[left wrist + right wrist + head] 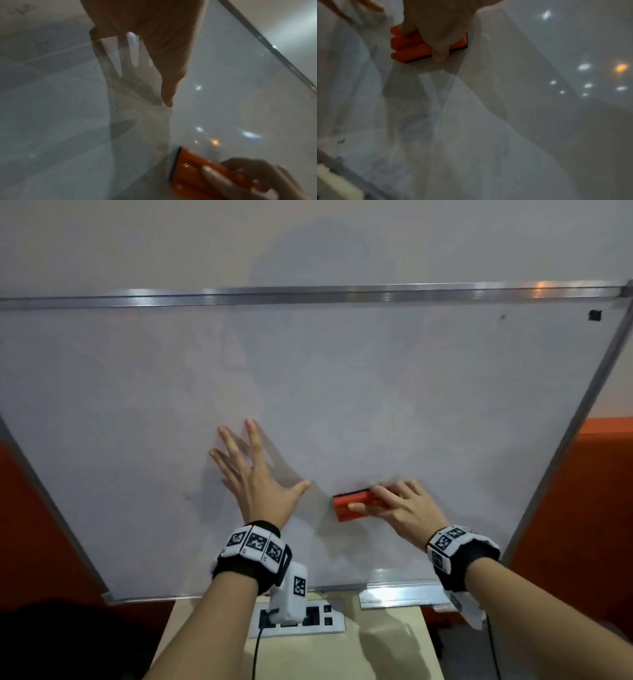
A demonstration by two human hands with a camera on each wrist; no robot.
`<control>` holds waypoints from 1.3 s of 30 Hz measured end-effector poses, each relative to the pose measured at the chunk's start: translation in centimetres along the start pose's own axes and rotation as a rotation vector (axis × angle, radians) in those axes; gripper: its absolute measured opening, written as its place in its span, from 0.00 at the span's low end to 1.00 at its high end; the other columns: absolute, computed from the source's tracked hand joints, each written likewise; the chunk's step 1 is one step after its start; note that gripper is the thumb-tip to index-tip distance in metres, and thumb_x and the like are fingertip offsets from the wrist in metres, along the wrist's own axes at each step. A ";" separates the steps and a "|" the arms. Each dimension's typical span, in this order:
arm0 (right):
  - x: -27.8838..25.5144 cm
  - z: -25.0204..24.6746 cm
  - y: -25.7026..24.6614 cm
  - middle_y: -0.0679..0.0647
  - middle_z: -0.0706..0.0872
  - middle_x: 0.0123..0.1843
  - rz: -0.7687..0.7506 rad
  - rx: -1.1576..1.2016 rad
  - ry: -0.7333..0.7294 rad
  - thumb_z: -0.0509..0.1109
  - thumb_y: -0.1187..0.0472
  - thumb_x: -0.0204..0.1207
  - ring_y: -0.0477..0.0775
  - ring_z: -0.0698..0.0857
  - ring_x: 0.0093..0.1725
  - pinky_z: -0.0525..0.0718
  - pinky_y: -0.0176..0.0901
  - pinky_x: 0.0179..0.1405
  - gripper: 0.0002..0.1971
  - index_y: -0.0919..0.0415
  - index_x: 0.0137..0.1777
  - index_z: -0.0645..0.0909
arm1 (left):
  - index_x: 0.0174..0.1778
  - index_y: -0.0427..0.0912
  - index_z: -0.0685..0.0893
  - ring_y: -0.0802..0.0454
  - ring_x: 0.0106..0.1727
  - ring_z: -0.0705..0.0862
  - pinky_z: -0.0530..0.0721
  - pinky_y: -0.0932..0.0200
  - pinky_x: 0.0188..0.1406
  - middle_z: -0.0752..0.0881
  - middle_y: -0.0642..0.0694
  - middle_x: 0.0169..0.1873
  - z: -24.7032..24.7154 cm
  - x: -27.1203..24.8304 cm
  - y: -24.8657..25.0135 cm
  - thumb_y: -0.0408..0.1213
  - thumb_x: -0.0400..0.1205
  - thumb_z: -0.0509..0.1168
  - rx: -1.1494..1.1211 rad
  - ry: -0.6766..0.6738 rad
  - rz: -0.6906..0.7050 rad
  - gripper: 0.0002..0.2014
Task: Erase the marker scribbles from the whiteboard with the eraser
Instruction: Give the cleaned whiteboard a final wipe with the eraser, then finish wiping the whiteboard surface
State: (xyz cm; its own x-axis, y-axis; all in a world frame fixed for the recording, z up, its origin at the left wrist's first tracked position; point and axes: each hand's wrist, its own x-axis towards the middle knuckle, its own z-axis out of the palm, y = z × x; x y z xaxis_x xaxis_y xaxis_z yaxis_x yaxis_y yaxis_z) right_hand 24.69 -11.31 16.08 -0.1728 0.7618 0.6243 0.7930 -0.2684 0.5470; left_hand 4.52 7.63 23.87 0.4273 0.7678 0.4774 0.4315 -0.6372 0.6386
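A large whiteboard (pixel 342 378) with a metal frame leans back in front of me. Its surface looks almost bare, with only faint grey smudges at the lower left. My left hand (pixel 253 474) lies flat on the board with fingers spread, just left of centre. My right hand (pixel 394 508) grips an orange eraser (pixel 352 503) and holds it against the board's lower middle, close to the left thumb. In the left wrist view the eraser (pixel 197 171) shows at the bottom right; in the right wrist view the eraser (pixel 412 47) sits under my fingers.
A small black mark (pixel 595 315) sits at the board's top right corner. A metal tray (pixel 404 594) runs along the bottom edge. Below it a white power strip (pixel 318 616) lies on a pale table (pixel 342 655). Orange walls flank the board.
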 end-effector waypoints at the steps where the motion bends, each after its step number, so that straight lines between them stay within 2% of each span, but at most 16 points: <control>1: -0.4 -0.3 1.0 0.52 0.83 0.64 -0.030 -0.002 -0.014 0.67 0.65 0.76 0.58 0.76 0.50 0.70 0.52 0.47 0.34 0.33 0.78 0.70 | 0.87 0.59 0.38 0.30 0.85 0.33 0.47 0.29 0.81 0.30 0.44 0.86 0.3 0.0 0.3 0.50 0.59 0.88 -0.007 0.009 -0.023 0.73; 2: -0.1 -0.9 2.2 0.52 0.84 0.62 0.022 -0.016 0.026 0.69 0.65 0.76 0.59 0.77 0.48 0.71 0.53 0.46 0.34 0.33 0.77 0.71 | 0.87 0.59 0.37 0.30 0.85 0.33 0.48 0.28 0.81 0.30 0.44 0.86 0.5 0.0 0.4 0.50 0.59 0.88 -0.003 0.020 -0.036 0.73; 4: 2.3 -2.6 5.0 0.52 0.84 0.61 0.301 -0.021 0.193 0.74 0.62 0.76 0.62 0.79 0.45 0.76 0.54 0.45 0.31 0.34 0.75 0.75 | 0.87 0.58 0.38 0.30 0.86 0.34 0.50 0.27 0.81 0.31 0.43 0.86 0.9 -0.1 0.0 0.48 0.59 0.88 0.011 0.043 -0.030 0.73; 5: 3.6 -3.5 6.5 0.52 0.82 0.63 0.426 -0.004 0.276 0.74 0.59 0.77 0.63 0.80 0.45 0.77 0.55 0.46 0.27 0.36 0.74 0.77 | 0.87 0.57 0.38 0.30 0.86 0.34 0.50 0.27 0.81 0.32 0.43 0.87 1.0 -0.2 -0.1 0.47 0.59 0.88 0.010 0.052 -0.023 0.73; 7: 4.9 -4.1 7.6 0.55 0.80 0.65 0.544 0.062 0.385 0.73 0.59 0.79 0.66 0.80 0.48 0.77 0.56 0.52 0.23 0.42 0.73 0.81 | 0.87 0.57 0.38 0.32 0.86 0.34 0.48 0.28 0.81 0.32 0.44 0.87 1.2 -0.3 -0.3 0.46 0.59 0.88 0.005 0.057 -0.018 0.73; 10: 3.0 -2.2 5.1 0.58 0.80 0.64 0.506 0.108 0.376 0.75 0.63 0.77 0.66 0.81 0.48 0.75 0.54 0.54 0.26 0.43 0.74 0.79 | 0.87 0.58 0.38 0.32 0.86 0.34 0.45 0.31 0.82 0.32 0.43 0.87 1.3 -0.3 -0.4 0.45 0.60 0.88 0.004 0.064 -0.016 0.72; 14: -3.9 0.7 1.6 0.52 0.82 0.62 0.079 0.086 0.033 0.81 0.66 0.69 0.59 0.77 0.47 0.73 0.53 0.45 0.38 0.34 0.75 0.76 | 0.88 0.56 0.40 0.31 0.86 0.35 0.45 0.31 0.82 0.33 0.42 0.87 1.3 -0.3 -0.3 0.45 0.60 0.88 0.016 0.072 -0.014 0.72; 16: -4.2 0.2 2.2 0.51 0.82 0.61 0.006 0.053 0.014 0.80 0.64 0.69 0.58 0.76 0.47 0.71 0.52 0.45 0.38 0.33 0.75 0.75 | 0.88 0.56 0.40 0.30 0.86 0.35 0.45 0.31 0.82 0.34 0.42 0.87 1.3 -0.3 -0.4 0.45 0.60 0.88 0.017 0.080 -0.010 0.72; 17: -3.6 -0.2 2.8 0.51 0.82 0.60 0.044 0.044 0.051 0.79 0.62 0.70 0.59 0.75 0.46 0.71 0.52 0.45 0.37 0.33 0.76 0.74 | 0.88 0.56 0.40 0.30 0.86 0.35 0.45 0.31 0.82 0.34 0.41 0.87 1.5 -0.5 -0.5 0.45 0.60 0.88 0.017 0.076 -0.008 0.71; 19: -0.8 -1.7 5.1 0.51 0.81 0.60 0.230 0.007 0.186 0.76 0.56 0.75 0.60 0.75 0.45 0.72 0.53 0.45 0.32 0.33 0.77 0.72 | 0.88 0.55 0.41 0.31 0.86 0.35 0.44 0.32 0.82 0.34 0.41 0.87 1.5 -0.4 -0.6 0.45 0.60 0.88 0.012 0.083 -0.002 0.71; 22: 2.8 -3.6 9.1 0.52 0.76 0.65 0.511 0.037 0.311 0.70 0.49 0.81 0.64 0.77 0.49 0.75 0.57 0.50 0.23 0.37 0.76 0.76 | 0.89 0.54 0.43 0.32 0.86 0.34 0.42 0.36 0.81 0.34 0.41 0.87 1.7 -0.5 -0.8 0.45 0.61 0.88 0.006 0.083 -0.005 0.70; 26: 2.2 -3.0 8.4 0.54 0.73 0.69 0.568 0.106 0.344 0.70 0.57 0.81 0.71 0.80 0.51 0.75 0.58 0.58 0.23 0.43 0.76 0.77 | 0.89 0.53 0.44 0.33 0.86 0.34 0.42 0.36 0.82 0.35 0.40 0.87 1.8 -0.5 -1.1 0.45 0.62 0.87 -0.003 0.095 0.014 0.69; 29: -0.4 -1.8 5.9 0.57 0.77 0.69 0.563 0.119 0.292 0.74 0.60 0.79 0.67 0.77 0.52 0.75 0.57 0.58 0.25 0.42 0.74 0.79 | 0.89 0.54 0.43 0.33 0.86 0.35 0.43 0.35 0.83 0.35 0.41 0.87 1.9 -0.6 -1.2 0.45 0.63 0.87 0.005 0.095 0.017 0.68; 32: -3.6 -1.0 3.8 0.57 0.81 0.66 0.446 0.131 0.196 0.78 0.66 0.74 0.65 0.77 0.51 0.79 0.58 0.53 0.31 0.39 0.74 0.79 | 0.89 0.54 0.43 0.33 0.86 0.35 0.44 0.33 0.83 0.35 0.40 0.87 1.9 -0.6 -1.3 0.45 0.63 0.87 0.002 0.092 0.022 0.68; 35: -7.3 -0.3 2.2 0.58 0.83 0.64 0.323 0.202 -0.013 0.80 0.75 0.66 0.64 0.77 0.53 0.78 0.57 0.49 0.43 0.35 0.75 0.75 | 0.89 0.52 0.43 0.32 0.86 0.35 0.43 0.35 0.83 0.35 0.39 0.87 1.8 -0.8 -1.4 0.46 0.64 0.86 0.003 0.091 0.027 0.67; 39: -11.3 -0.5 -0.2 0.59 0.83 0.63 0.374 0.288 -0.272 0.81 0.78 0.59 0.64 0.75 0.55 0.74 0.54 0.48 0.46 0.37 0.73 0.79 | 0.89 0.50 0.45 0.33 0.87 0.40 0.47 0.35 0.83 0.39 0.38 0.88 1.8 -1.5 -1.1 0.45 0.68 0.84 0.040 0.103 0.040 0.63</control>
State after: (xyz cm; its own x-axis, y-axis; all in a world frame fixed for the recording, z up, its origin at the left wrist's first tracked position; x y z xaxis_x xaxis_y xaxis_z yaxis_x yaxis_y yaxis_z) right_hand 26.13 -20.15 9.21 0.2784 0.7807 0.5595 0.9059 -0.4069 0.1170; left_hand 4.88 7.06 21.38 0.3619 0.7431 0.5629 0.4476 -0.6682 0.5943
